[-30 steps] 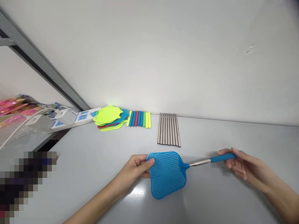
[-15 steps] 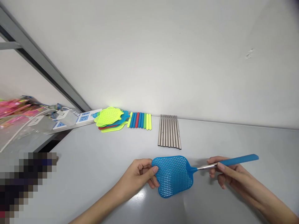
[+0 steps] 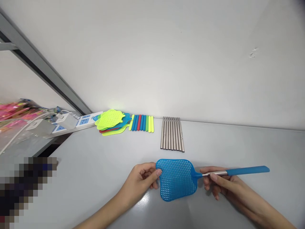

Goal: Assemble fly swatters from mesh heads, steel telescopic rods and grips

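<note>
A blue fly swatter [image 3: 177, 179] lies level between my two hands, its mesh head to the left and its blue grip to the right. My left hand [image 3: 146, 176] pinches the upper left corner of the mesh head between thumb and fingers. Around the metal rod close to the head, my right hand [image 3: 222, 183] is closed, with the thumb on top. The blue handle sleeve [image 3: 247, 170] sticks out past the right hand. Farther back lie a row of metal rods [image 3: 172, 135] and a row of coloured handle sleeves [image 3: 141, 123].
Several mesh swatter heads [image 3: 111, 121] in yellow, blue and red are piled at the back left. Beside them a white power strip [image 3: 83, 122] holds plugged-in chargers. Plastic bags with pink items [image 3: 14, 114] lie at the far left. A white wall [image 3: 176, 63] rises behind the grey table [image 3: 238, 140].
My right hand has slid left along the rod toward the mesh head, baring more metal before the grip. The handle now lies more level. My left hand keeps its hold.
</note>
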Tool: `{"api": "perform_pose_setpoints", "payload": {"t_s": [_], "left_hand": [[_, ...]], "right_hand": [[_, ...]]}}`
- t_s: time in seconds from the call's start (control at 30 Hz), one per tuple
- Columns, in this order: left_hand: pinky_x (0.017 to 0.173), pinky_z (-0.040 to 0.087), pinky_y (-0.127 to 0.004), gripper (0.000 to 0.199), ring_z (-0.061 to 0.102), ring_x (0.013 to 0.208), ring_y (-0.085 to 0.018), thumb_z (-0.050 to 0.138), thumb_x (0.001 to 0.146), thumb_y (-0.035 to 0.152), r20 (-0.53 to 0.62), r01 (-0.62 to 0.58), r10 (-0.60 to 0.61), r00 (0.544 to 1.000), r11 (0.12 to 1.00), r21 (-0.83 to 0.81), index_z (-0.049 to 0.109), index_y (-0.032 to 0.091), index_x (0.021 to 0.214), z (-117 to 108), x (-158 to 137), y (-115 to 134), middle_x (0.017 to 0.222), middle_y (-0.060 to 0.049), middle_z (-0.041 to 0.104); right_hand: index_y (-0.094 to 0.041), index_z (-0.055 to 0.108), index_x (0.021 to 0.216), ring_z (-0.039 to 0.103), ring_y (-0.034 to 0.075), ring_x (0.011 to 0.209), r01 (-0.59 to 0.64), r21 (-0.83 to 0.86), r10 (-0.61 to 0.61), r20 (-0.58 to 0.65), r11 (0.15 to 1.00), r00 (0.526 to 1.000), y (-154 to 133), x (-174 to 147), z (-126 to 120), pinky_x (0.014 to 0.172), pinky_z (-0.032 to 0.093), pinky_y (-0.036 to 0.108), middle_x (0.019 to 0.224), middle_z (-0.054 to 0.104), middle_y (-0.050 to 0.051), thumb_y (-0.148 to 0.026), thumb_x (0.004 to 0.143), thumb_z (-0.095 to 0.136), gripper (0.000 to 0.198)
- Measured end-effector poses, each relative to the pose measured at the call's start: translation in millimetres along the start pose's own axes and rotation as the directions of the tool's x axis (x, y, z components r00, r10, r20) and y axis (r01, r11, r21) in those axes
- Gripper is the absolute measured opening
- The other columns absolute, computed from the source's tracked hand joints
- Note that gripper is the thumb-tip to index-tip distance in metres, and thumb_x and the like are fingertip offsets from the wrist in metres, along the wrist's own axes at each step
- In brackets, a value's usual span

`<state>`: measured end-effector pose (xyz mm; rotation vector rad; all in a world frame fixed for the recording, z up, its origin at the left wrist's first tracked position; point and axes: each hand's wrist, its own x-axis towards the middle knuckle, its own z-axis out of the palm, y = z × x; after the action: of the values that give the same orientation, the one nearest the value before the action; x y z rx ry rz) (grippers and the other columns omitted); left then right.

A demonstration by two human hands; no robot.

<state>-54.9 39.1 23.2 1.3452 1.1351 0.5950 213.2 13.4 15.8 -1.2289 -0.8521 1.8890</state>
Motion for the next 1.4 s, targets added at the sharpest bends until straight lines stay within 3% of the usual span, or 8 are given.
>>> {"api": "perform_pose_setpoints", "payload": {"t_s": [0.2,0.4,0.67,0.93,1.13,1.4], "left_hand": [[0.057,0.042,-0.022,0.025,0.052,0.06,-0.011,0.044,0.081,0.036,-0.036,-0.039,0.044,0.998,0.991,0.128,0.058,0.016,0.074,-1,-1,-2,0.066,0.0,0.058],[0.059,0.04,-0.022,0.025,0.053,0.065,-0.012,0.04,0.082,0.035,-0.061,-0.106,0.14,0.988,0.917,0.384,0.061,0.02,0.085,-4,-1,0,0.073,0.0,0.061],[0.07,0.04,-0.026,0.027,0.052,0.075,-0.014,0.034,0.086,0.028,0.16,-0.298,0.254,0.954,0.734,0.61,0.059,0.023,0.092,-2,-5,4,0.081,-0.002,0.059],[0.07,0.039,-0.027,0.026,0.05,0.078,-0.014,0.033,0.086,0.027,0.189,-0.312,0.251,0.949,0.694,0.649,0.056,0.024,0.097,-2,-6,3,0.082,-0.002,0.057],[0.07,0.039,-0.027,0.026,0.05,0.078,-0.015,0.033,0.086,0.026,0.191,-0.313,0.251,0.949,0.673,0.67,0.055,0.024,0.1,-1,-8,3,0.082,-0.003,0.056],[0.072,0.039,-0.027,0.025,0.049,0.08,-0.015,0.033,0.086,0.027,0.192,-0.298,0.228,0.955,0.696,0.654,0.054,0.024,0.099,-1,-11,3,0.083,-0.002,0.054]], "right_hand": [[-0.017,0.065,0.091,0.054,0.015,0.067,0.02,0.028,-0.019,-0.042,0.999,0.999,-6,-1,2,0.051,0.043,0.022,0.071,0.061,0.005,-0.032,0.076,0.057,0.022],[-0.018,0.063,0.09,0.051,0.011,0.063,0.14,0.23,-0.091,-0.21,0.963,0.973,-9,9,-12,0.044,0.042,0.017,0.071,0.056,0.002,-0.033,0.077,0.055,0.021],[-0.018,0.062,0.087,0.055,0.013,0.07,0.206,0.229,-0.133,-0.3,0.951,0.945,-15,18,-48,0.064,0.051,0.022,0.073,0.058,0.003,-0.03,0.078,0.054,0.017],[-0.019,0.063,0.076,0.059,0.011,0.066,0.308,0.144,-0.205,-0.482,0.94,0.852,-21,22,-74,0.061,0.054,0.016,0.071,0.062,0.002,-0.019,0.075,0.059,0.004],[-0.015,0.063,0.07,0.062,0.011,0.065,0.29,0.108,-0.186,-0.549,0.951,0.815,-25,35,-91,0.064,0.055,0.014,0.068,0.065,0.004,-0.015,0.076,0.057,0.009],[-0.01,0.063,0.072,0.061,0.014,0.047,0.075,-0.019,-0.074,-0.526,0.997,0.847,-47,45,-96,0.044,0.056,0.018,0.059,0.065,0.008,-0.016,0.069,0.064,0.006]]}}
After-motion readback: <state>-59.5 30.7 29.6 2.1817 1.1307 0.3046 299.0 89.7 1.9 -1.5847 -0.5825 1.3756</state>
